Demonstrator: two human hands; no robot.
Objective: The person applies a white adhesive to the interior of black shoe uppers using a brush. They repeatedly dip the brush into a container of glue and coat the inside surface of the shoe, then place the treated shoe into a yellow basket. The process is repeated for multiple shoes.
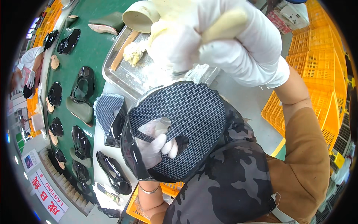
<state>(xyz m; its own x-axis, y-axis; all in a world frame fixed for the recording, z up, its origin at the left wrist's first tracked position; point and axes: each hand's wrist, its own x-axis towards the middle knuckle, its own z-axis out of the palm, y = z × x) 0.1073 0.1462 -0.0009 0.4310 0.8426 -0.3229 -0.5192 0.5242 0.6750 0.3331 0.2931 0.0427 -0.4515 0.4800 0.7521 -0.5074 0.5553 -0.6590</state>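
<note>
My left hand [151, 145], in a white glove, grips a shoe upper [194, 112] of shiny black material with a black-and-grey woven lining. Its fingertips curl through a cut-out in the lining. Above the upper, my gloved right hand [242, 48] is closed round a tool with a pale, rounded handle [225, 25]. The tool's working end is mostly hidden; a dark bit of it may show just over the upper's far edge. Beyond lies a metal tray [110, 71] with white smears, a lump of cream-coloured paste [134, 53] and a flat wooden stick [125, 50].
A cream pot [140, 16] lies tipped beside the tray. On the green conveyor [99, 48] stand several black uppers [82, 85] and shoe lasts. Another woven-lined piece [108, 110] and a black upper [113, 171] rest at left. Yellow crates [317, 71] are stacked right. Another person [30, 67] works far left.
</note>
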